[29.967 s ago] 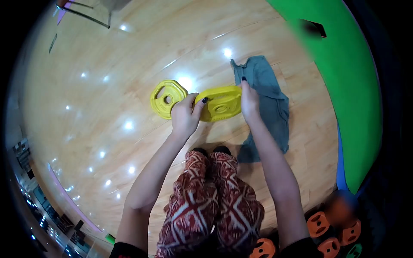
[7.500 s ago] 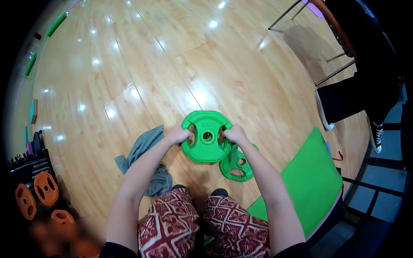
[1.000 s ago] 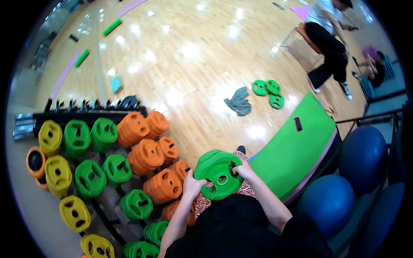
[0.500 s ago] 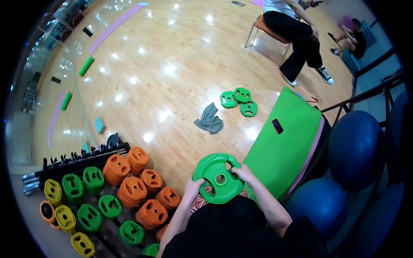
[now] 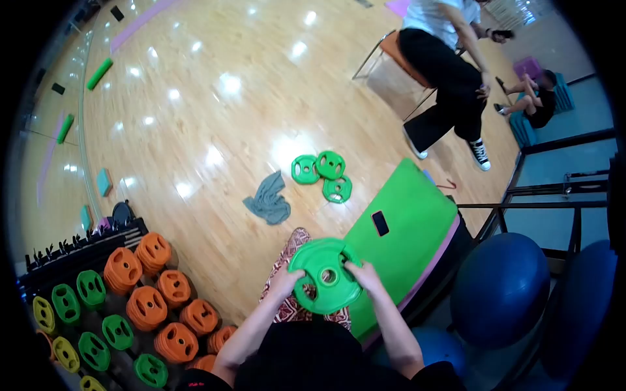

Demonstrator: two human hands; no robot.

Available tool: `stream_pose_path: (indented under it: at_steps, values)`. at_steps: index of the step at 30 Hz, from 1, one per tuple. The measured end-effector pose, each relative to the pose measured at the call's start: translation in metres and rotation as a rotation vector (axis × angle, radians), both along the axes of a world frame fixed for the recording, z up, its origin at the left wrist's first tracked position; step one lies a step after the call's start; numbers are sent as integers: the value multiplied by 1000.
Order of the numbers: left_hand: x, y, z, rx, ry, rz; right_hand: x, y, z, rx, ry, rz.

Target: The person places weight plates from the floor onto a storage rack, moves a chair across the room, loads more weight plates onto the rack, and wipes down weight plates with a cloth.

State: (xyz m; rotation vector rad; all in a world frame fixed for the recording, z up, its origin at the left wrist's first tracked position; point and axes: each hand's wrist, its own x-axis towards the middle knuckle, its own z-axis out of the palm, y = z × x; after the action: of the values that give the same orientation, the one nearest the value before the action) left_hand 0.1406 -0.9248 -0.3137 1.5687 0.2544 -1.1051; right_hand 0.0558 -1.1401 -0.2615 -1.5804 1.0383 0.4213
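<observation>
A green weight plate [image 5: 328, 290] with a round centre hole is held in front of my body. My left hand [image 5: 285, 281] grips its left side through a handle slot. On the opposite side, my right hand [image 5: 364, 276] is closed around the rim at another slot. Past it on the wooden floor lie three more green plates [image 5: 331, 165], partly overlapping. A crumpled grey cloth [image 5: 269, 201] is on the floor to their left.
Racked orange plates [image 5: 147, 307], green plates [image 5: 94, 350] and yellow plates [image 5: 65, 354] stand at lower left. A green mat [image 5: 404, 228] bearing a phone [image 5: 380, 223] is at my right, beside blue exercise balls [image 5: 501, 290]. Ahead, a person [image 5: 443, 72] sits on a chair; another person [image 5: 538, 104] sits farther back.
My view has turned to the right, so the floor items and racked plates appear farther left. Both hands still hold the green plate. My patterned trouser leg now shows farther forward.
</observation>
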Motion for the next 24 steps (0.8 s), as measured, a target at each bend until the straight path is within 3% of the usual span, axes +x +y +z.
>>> stream_pose_path:
  at_steps: [1,2,5,6,9,11,13,17,20,24]
  values:
    - [9,-9,-12,44,30,-102,17,-13,4,121,48,-81]
    - [19,-28,0,-71,13,-20,26,-25,0,84,61,-56]
    - [26,-49,-45,-29,3,-28,41,-61,-41,0,33,47]
    - [36,-63,-44,71,-8,-40,48,-73,-57,4,33,42]
    - [80,-108,-26,51,-62,-156,79,-108,-102,40,46,55]
    - [73,-117,-120,38,-156,-63,92,-128,-158,59,34,102]
    - [78,-127,-198,272,-200,-76,112,-146,-211,18,25,117]
    - [134,-158,-273,230,-254,-271,144,-175,-347,-10,23,225]
    - [154,-162,-366,180,-264,-385,168,-186,-445,-155,136,389]
    - [169,-161,-478,212,-283,-444,176,-193,-537,-145,94,426]
